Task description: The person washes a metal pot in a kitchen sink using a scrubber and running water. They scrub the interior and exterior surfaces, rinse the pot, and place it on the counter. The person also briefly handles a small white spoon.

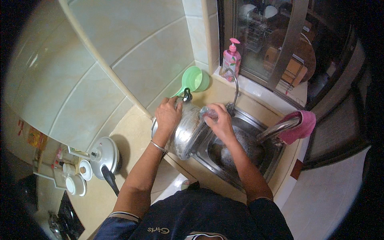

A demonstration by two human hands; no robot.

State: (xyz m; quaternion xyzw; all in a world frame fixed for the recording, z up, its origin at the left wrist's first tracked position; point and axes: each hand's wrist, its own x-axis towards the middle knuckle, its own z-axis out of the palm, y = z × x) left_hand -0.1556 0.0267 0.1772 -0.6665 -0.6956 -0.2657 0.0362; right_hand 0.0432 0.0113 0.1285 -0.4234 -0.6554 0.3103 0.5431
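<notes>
A metal pot [186, 130] lies tilted on its side at the left edge of the stainless-steel sink [217, 173]. Its wall is wet and streaked, with brownish marks. My left hand [168, 115] grips the pot near its rim, beside a black handle [187, 94]. In my right hand [221, 121] is a crumpled, translucent scrubbing piece [207, 112] with some red and blue-green showing; its exact kind is unclear. That hand presses it close to the pot's base side. Dark, foamy water [237, 147] shows in the basin below my right forearm.
Behind the pot stands a green plastic dipper [195, 79]. A thin curved faucet [236, 85] rises at the sink's back, near a pink pump bottle [231, 61]. A pink cloth [298, 127] hangs over a thick metal pipe [279, 129]. Leftward sits a lidded pressure cooker [105, 156].
</notes>
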